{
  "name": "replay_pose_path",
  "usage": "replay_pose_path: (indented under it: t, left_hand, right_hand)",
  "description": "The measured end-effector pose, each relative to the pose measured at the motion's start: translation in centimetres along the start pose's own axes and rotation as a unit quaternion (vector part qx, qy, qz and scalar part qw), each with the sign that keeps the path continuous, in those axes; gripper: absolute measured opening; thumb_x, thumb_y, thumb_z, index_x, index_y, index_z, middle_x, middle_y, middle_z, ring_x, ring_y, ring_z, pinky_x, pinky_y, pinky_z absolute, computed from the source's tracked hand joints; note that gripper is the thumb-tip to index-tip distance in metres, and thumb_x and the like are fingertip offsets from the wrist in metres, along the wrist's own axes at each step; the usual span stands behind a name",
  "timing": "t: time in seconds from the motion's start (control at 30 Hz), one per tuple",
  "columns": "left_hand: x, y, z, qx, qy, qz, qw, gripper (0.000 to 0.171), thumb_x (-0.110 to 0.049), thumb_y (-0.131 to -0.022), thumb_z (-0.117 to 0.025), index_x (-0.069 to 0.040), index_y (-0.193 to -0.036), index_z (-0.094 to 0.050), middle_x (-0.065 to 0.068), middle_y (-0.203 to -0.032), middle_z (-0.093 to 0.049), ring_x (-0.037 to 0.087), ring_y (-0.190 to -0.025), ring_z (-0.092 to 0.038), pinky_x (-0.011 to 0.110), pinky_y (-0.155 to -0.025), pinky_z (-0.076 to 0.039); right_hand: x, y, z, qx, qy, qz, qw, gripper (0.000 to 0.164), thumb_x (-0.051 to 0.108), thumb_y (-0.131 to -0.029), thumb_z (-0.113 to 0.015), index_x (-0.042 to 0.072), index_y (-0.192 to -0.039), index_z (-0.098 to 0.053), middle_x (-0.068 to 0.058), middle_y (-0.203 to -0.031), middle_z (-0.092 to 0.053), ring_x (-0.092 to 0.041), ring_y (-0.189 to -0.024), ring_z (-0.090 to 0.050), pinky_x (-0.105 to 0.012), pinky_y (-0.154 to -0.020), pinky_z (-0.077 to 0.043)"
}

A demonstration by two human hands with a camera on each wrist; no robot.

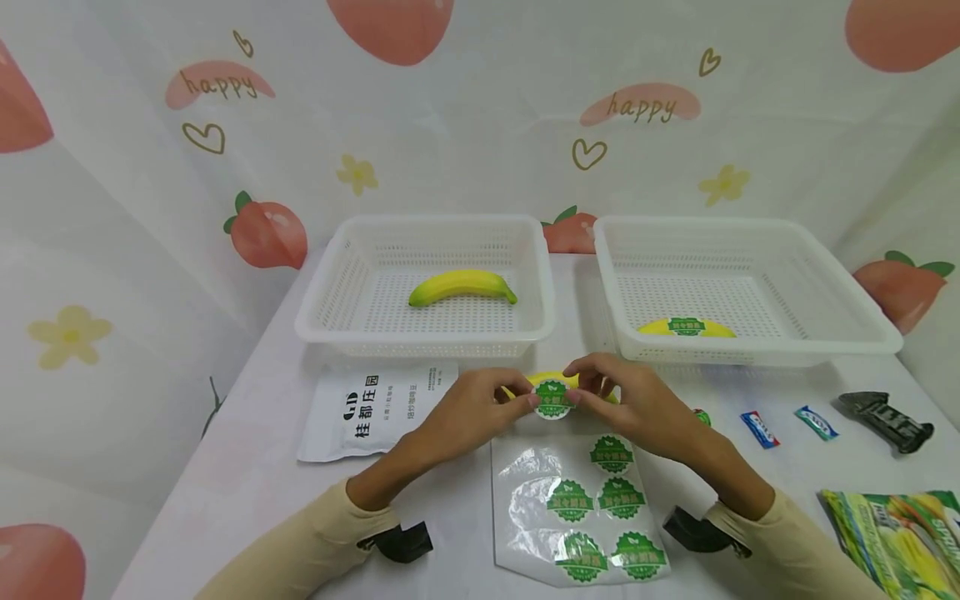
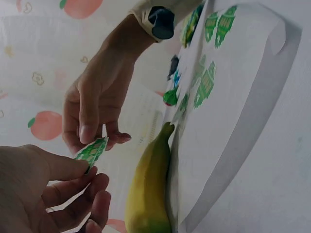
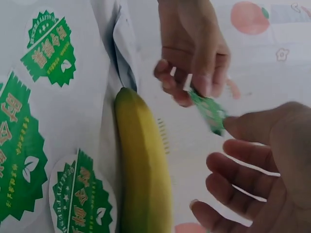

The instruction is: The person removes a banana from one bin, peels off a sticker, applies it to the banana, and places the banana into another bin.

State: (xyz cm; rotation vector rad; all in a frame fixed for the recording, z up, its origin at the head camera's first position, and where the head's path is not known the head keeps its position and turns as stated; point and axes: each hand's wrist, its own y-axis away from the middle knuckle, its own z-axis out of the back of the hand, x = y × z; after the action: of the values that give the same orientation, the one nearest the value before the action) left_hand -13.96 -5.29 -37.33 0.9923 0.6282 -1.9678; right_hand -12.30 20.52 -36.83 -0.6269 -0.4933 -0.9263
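Note:
A round green-and-white sticker (image 1: 552, 399) is held up between both hands. My left hand (image 1: 467, 412) pinches its left edge between thumb and index finger. The opposite edge is pinched by my right hand (image 1: 637, 408), whose other fingers are loosely bent in the right wrist view. Behind and below the sticker lies a yellow banana (image 2: 150, 194), partly covered by the hands in the head view. Nearer to me, a glossy white sheet (image 1: 525, 517) bears several more green stickers (image 1: 570, 500) of the same kind.
A white basket (image 1: 423, 343) at back left holds a banana (image 1: 462, 287). Another basket (image 1: 757, 350) at back right holds a banana bearing a sticker (image 1: 686, 327). A white pouch (image 1: 375, 408) lies left. Small wrapped candies (image 1: 761, 429), a black packet (image 1: 887, 422) and a colourful bag (image 1: 900, 533) lie right.

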Motion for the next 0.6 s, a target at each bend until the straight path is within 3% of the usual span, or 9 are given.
replay_pose_path:
  t: [0.1, 0.2, 0.37, 0.6]
  left_hand:
    - [0.1, -0.8, -0.1, -0.026, -0.022, -0.019, 0.9992, 0.012, -0.027, -0.101, -0.073, -0.018, -0.103, -0.081, -0.008, -0.101, -0.077, 0.01, -0.087, -0.069, 0.028, -0.072, -0.055]
    - [0.2, -1.5, -0.4, -0.038, -0.064, -0.03, 0.9967, 0.018, -0.029, -0.101, -0.074, -0.015, -0.11, -0.081, -0.004, -0.107, -0.077, 0.013, -0.093, -0.07, 0.03, -0.078, -0.056]
    - [0.2, -2.3, -0.8, -0.026, -0.149, -0.037, 0.9878, 0.038, -0.033, -0.099, -0.077, -0.01, -0.128, -0.075, 0.003, -0.126, -0.075, 0.023, -0.115, -0.067, 0.042, -0.097, -0.054]
    - [1.0, -3.7, -1.9, -0.009, -0.212, -0.049, 0.976, 0.044, -0.038, -0.098, -0.077, -0.012, -0.133, -0.071, 0.002, -0.124, -0.074, 0.018, -0.102, -0.064, 0.035, -0.084, -0.049]
  right_hand:
    - [-0.6, -0.6, -0.2, -0.013, -0.009, -0.016, 1.0, 0.006, 0.011, -0.099, -0.075, 0.013, -0.104, -0.074, 0.011, -0.092, -0.068, -0.007, -0.084, -0.062, -0.029, -0.076, -0.055]
    - [-1.1, -1.1, -0.3, -0.021, -0.012, -0.032, 0.999, 0.005, 0.009, -0.099, -0.075, 0.014, -0.097, -0.074, 0.009, -0.09, -0.068, -0.009, -0.083, -0.062, -0.03, -0.076, -0.055]
    - [-1.8, -1.2, -0.3, -0.019, -0.006, -0.065, 0.998, 0.004, 0.012, -0.099, -0.075, 0.011, -0.095, -0.074, 0.005, -0.091, -0.067, -0.011, -0.084, -0.06, -0.027, -0.073, -0.051]
    - [-3.0, -1.3, -0.6, -0.005, -0.007, -0.099, 0.995, 0.005, 0.015, -0.099, -0.076, 0.01, -0.097, -0.076, 0.002, -0.094, -0.067, -0.013, -0.084, -0.059, -0.025, -0.07, -0.048]
